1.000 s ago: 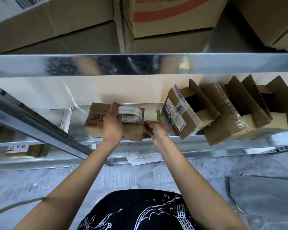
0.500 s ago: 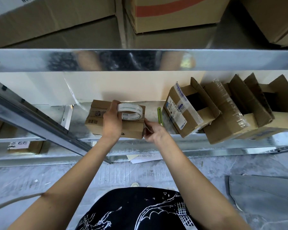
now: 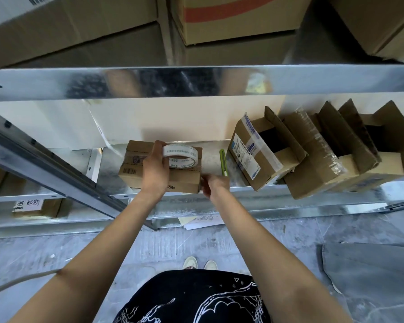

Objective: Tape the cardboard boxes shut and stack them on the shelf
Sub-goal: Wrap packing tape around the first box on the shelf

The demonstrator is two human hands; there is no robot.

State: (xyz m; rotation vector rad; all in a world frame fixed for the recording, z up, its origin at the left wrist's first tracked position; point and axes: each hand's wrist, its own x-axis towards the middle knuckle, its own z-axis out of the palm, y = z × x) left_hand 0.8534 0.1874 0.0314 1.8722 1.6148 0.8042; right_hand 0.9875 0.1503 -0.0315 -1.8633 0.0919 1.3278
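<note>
My left hand (image 3: 155,169) grips tape roll (image 3: 182,157) atop box (image 3: 149,173), steadying it; right hand (image 3: 214,183) at box's edge, blurred, fingers' state unclear, probably pulling tape.

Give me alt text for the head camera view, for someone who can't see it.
The left hand holds a tape roll on top of a closed small box on a metal shelf, while the right hand is at the box's right end. A green cutter and open boxes lie to the right.
</note>
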